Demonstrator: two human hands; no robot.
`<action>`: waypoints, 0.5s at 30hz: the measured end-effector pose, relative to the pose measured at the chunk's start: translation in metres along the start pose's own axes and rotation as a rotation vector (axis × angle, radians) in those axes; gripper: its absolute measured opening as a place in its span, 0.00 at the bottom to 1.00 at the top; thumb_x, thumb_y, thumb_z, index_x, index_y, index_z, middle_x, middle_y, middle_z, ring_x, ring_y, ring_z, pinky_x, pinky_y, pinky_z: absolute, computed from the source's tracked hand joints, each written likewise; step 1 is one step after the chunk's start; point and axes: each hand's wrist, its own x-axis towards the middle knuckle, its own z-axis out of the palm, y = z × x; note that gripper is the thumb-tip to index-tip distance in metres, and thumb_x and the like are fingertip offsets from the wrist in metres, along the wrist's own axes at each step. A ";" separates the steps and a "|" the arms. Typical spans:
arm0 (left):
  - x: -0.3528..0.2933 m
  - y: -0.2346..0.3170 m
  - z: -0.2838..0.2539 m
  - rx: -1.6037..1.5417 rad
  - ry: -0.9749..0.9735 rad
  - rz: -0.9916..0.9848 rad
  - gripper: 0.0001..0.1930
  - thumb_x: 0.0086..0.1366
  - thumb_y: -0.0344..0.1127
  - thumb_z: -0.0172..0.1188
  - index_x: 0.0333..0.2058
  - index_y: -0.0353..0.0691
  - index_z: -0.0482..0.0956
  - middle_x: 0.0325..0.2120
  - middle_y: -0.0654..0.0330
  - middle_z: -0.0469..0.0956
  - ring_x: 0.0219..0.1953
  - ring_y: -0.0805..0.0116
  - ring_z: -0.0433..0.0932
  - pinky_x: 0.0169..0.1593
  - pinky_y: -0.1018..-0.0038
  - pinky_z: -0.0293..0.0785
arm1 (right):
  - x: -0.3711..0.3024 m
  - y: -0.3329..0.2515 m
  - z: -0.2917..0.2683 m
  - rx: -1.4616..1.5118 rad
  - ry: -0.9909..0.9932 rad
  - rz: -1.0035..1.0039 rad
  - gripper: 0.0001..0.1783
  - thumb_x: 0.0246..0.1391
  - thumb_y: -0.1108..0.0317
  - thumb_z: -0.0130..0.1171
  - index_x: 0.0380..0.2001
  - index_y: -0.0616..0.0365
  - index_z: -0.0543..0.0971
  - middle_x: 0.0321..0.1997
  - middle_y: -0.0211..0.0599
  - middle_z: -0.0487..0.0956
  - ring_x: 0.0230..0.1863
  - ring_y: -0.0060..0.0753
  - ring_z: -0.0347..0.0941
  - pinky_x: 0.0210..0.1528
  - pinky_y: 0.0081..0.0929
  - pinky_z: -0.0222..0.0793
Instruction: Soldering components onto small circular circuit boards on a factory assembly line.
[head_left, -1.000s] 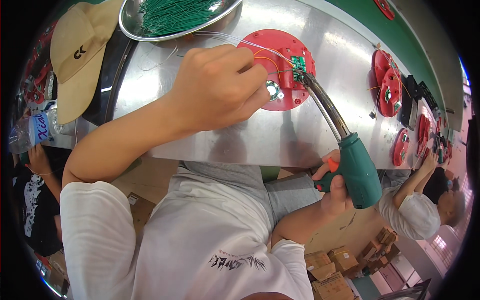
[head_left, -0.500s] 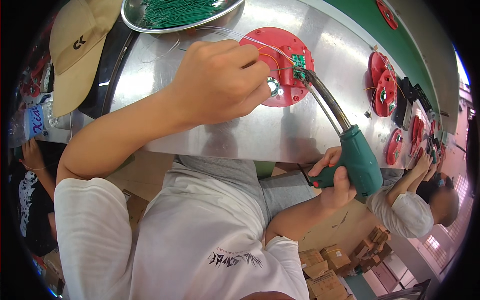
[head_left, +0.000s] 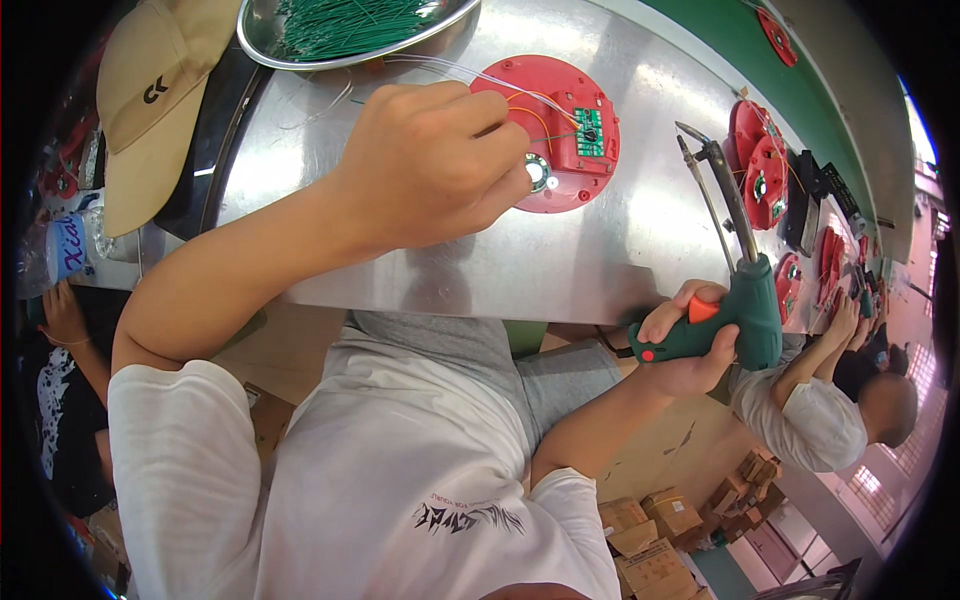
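My left hand [head_left: 435, 165] is closed in a pinch on a thin green wire [head_left: 552, 137]. That wire runs from the fingertips to a small green circuit board [head_left: 590, 132] on a round red plastic housing [head_left: 545, 75], which lies flat on the metal table. Orange and white wires also lead to the board. A round silver part sits beside my knuckles, partly covered by them. My right hand [head_left: 695, 355] grips a green soldering gun [head_left: 757, 310] by its handle, its orange trigger showing. The gun's metal tip and thin feed tube point upward, apart from the board.
A metal bowl [head_left: 262, 52] of green wires [head_left: 350, 25] stands at the far left, near a tan cap [head_left: 150, 90]. More red housings [head_left: 768, 180] lie to the right on the metal table [head_left: 400, 285]. Other people work at both sides; cardboard boxes [head_left: 655, 575] stand below.
The soldering gun has lifted off the circuit board and swung right, and its orange trigger has come into view. My left hand and the red housing have shifted slightly left.
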 end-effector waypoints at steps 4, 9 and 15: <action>0.000 0.001 -0.003 -0.024 -0.034 0.000 0.05 0.45 0.24 0.63 0.22 0.38 0.76 0.18 0.61 0.69 0.17 0.65 0.70 0.20 0.69 0.65 | -0.001 0.001 -0.009 -0.023 -0.026 0.020 0.29 0.66 0.49 0.47 0.46 0.73 0.71 0.35 0.53 0.73 0.14 0.32 0.69 0.13 0.28 0.68; 0.003 0.000 -0.001 -0.014 0.009 0.001 0.07 0.47 0.30 0.63 0.18 0.42 0.72 0.17 0.63 0.69 0.18 0.64 0.72 0.20 0.67 0.66 | -0.001 0.000 -0.013 -0.050 -0.071 0.034 0.30 0.69 0.49 0.41 0.48 0.72 0.69 0.37 0.51 0.71 0.15 0.30 0.69 0.14 0.26 0.67; 0.003 -0.002 -0.009 -0.077 -0.063 -0.036 0.02 0.50 0.24 0.62 0.24 0.35 0.78 0.18 0.58 0.73 0.17 0.62 0.72 0.21 0.68 0.67 | -0.003 0.001 -0.005 -0.099 -0.011 0.013 0.30 0.67 0.50 0.47 0.49 0.74 0.69 0.35 0.54 0.73 0.14 0.31 0.69 0.12 0.26 0.67</action>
